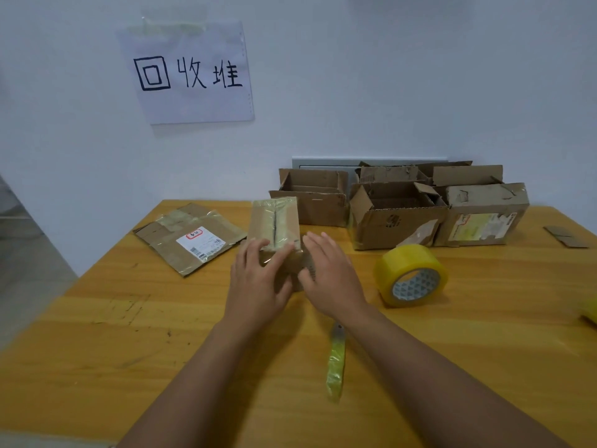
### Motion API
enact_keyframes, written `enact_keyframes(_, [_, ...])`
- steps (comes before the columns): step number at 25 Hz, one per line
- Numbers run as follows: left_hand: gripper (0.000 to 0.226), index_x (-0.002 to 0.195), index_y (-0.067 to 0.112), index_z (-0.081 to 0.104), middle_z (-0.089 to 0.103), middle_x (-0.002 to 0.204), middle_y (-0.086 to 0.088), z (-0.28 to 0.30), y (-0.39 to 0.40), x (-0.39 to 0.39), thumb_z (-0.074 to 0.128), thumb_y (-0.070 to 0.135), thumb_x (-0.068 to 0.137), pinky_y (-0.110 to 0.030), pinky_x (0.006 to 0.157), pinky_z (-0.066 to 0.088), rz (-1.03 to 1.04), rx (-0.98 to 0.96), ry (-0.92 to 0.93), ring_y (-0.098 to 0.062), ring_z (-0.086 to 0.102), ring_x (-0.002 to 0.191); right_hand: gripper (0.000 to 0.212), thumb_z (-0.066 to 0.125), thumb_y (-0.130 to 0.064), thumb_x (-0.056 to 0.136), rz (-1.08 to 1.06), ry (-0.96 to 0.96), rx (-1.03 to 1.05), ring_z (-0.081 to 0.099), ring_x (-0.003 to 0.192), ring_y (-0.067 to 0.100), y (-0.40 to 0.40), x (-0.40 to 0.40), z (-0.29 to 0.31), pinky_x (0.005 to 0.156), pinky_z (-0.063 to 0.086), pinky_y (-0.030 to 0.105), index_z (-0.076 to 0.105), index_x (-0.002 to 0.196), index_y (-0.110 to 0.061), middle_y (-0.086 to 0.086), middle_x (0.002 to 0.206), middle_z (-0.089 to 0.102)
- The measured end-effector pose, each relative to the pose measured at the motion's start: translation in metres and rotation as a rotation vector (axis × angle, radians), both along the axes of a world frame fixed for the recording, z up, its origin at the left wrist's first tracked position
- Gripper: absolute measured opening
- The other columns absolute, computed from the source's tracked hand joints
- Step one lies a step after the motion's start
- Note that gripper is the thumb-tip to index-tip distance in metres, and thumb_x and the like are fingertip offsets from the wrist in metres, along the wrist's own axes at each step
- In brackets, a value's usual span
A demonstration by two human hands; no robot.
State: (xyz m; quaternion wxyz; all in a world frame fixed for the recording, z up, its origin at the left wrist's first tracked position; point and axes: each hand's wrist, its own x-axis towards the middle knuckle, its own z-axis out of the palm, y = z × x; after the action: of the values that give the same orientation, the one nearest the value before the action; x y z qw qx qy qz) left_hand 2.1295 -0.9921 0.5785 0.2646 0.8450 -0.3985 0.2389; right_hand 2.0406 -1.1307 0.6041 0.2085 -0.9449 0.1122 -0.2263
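Observation:
A small cardboard box [274, 221] sealed with clear tape stands on the wooden table [129, 334] in the middle of the view. My left hand [258, 279] lies against its near left side, fingers spread over the top edge. My right hand [329, 276] presses flat on its near right side, fingers fairly straight. A slit runs down the tape along the box's top seam. A utility knife [336, 360] with a yellow-green handle lies on the table between my forearms, untouched.
A roll of yellow packing tape [410, 274] stands to the right. A flattened box with a shipping label [190, 240] lies at the left. Several open and closed cartons [397, 211] line the back wall. A handwritten paper sign [190, 72] hangs above.

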Motion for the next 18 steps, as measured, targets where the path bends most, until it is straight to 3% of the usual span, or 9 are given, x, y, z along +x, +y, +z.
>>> enact_keyframes(3, [0.083, 0.148, 0.031, 0.027, 0.024, 0.152, -0.011, -0.005, 0.0, -0.003, 0.075, 0.03, 0.081, -0.041, 0.103, 0.034, -0.005, -0.199, 0.202, -0.03, 0.023, 0.141, 0.06, 0.047, -0.028, 0.096, -0.003, 0.043, 0.079, 0.017, 0.148, 0.014, 0.003, -0.001, -0.013, 0.12, 0.022, 0.042, 0.029, 0.153, -0.019, -0.003, 0.158, 0.03])
enact_keyframes(5, [0.079, 0.148, 0.026, 0.028, 0.023, 0.153, -0.007, -0.009, 0.002, -0.004, 0.072, 0.03, 0.083, -0.04, 0.105, 0.037, -0.02, -0.298, 0.314, -0.024, 0.024, 0.143, 0.059, 0.048, -0.025, 0.097, 0.029, -0.003, 0.177, 0.022, 0.147, 0.013, 0.004, -0.002, -0.021, 0.119, 0.024, 0.037, 0.03, 0.153, -0.018, -0.002, 0.158, 0.031])
enact_keyframes(8, [0.06, 0.14, 0.022, 0.042, 0.03, 0.151, -0.008, -0.011, 0.004, -0.003, 0.07, 0.022, 0.087, -0.044, 0.103, 0.045, -0.026, -0.315, 0.257, -0.024, 0.031, 0.14, 0.046, 0.052, -0.021, 0.095, 0.018, -0.217, 0.155, 0.035, 0.139, 0.015, -0.001, 0.001, -0.023, 0.114, 0.032, 0.031, 0.049, 0.141, -0.016, 0.002, 0.15, 0.042])
enact_keyframes(11, [0.058, 0.14, 0.018, 0.042, 0.034, 0.151, -0.005, -0.008, 0.005, -0.003, 0.061, 0.023, 0.086, -0.034, 0.104, 0.041, -0.03, -0.315, 0.27, -0.02, 0.033, 0.14, 0.037, 0.045, -0.027, 0.09, 0.008, -0.294, 0.06, 0.05, 0.124, 0.016, -0.006, 0.004, -0.021, 0.102, 0.043, 0.03, 0.064, 0.118, -0.013, 0.004, 0.13, 0.059])
enact_keyframes(15, [0.064, 0.146, 0.016, 0.037, 0.048, 0.141, 0.006, 0.0, 0.008, -0.009, 0.05, 0.021, 0.083, -0.023, 0.104, 0.042, -0.094, -0.585, 0.578, -0.002, 0.046, 0.13, 0.047, 0.041, -0.032, 0.09, 0.017, -0.205, 0.329, 0.057, 0.091, 0.0, 0.005, -0.002, -0.016, 0.078, 0.048, 0.026, 0.057, 0.132, -0.019, -0.009, 0.12, 0.065])
enact_keyframes(17, [0.069, 0.15, 0.017, 0.032, 0.049, 0.139, 0.011, -0.002, 0.006, -0.012, 0.048, 0.024, 0.083, -0.014, 0.1, 0.042, -0.11, -0.677, 0.684, 0.009, 0.046, 0.125, 0.047, 0.048, -0.024, 0.094, -0.003, -0.183, 0.44, 0.059, 0.09, -0.003, 0.008, -0.003, -0.019, 0.079, 0.051, 0.026, 0.05, 0.141, -0.02, -0.012, 0.123, 0.063])
enact_keyframes(18, [0.073, 0.153, 0.02, 0.029, 0.048, 0.143, 0.011, -0.006, 0.004, -0.013, 0.048, 0.03, 0.083, -0.017, 0.103, 0.041, -0.09, -0.672, 0.7, 0.007, 0.044, 0.129, 0.049, 0.05, -0.022, 0.095, -0.007, -0.178, 0.486, 0.061, 0.092, 0.0, 0.009, -0.003, -0.021, 0.083, 0.053, 0.028, 0.048, 0.143, -0.02, -0.008, 0.125, 0.064])
